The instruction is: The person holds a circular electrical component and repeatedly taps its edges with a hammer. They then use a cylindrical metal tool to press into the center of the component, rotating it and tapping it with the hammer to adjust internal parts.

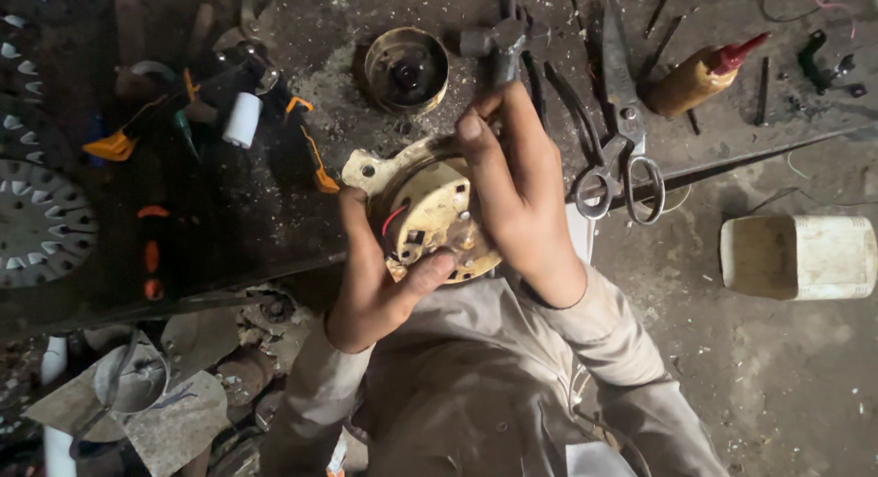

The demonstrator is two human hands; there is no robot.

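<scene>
While the round brass-coloured motor housing [437, 216] sits at the near edge of the dark workbench [229, 230], right in front of my chest, I have it caught between both hands: it lies flat, its open face up, with a red wire [393, 219] and small fittings showing inside. My left hand [380, 276] comes up from below and to the left, fingers curled around the housing's left rim and thumb pressed on its near edge, so that side is gripped and steadied. My right hand [512, 166] crosses over the housing's right side and is closed around the handle of a hammer [498, 42], whose grey head points away from me, just beyond the housing's far rim; the handle's long axis runs from me toward the back of the bench. Just right of that hand lie scissors [622, 139], blades pointing away, and farther right a brown squeeze bottle with a red nozzle [704, 70]. Beyond the hammer sits a round metal cup [406, 70]. A white bucket [800, 256] rests on the floor to my right.
</scene>
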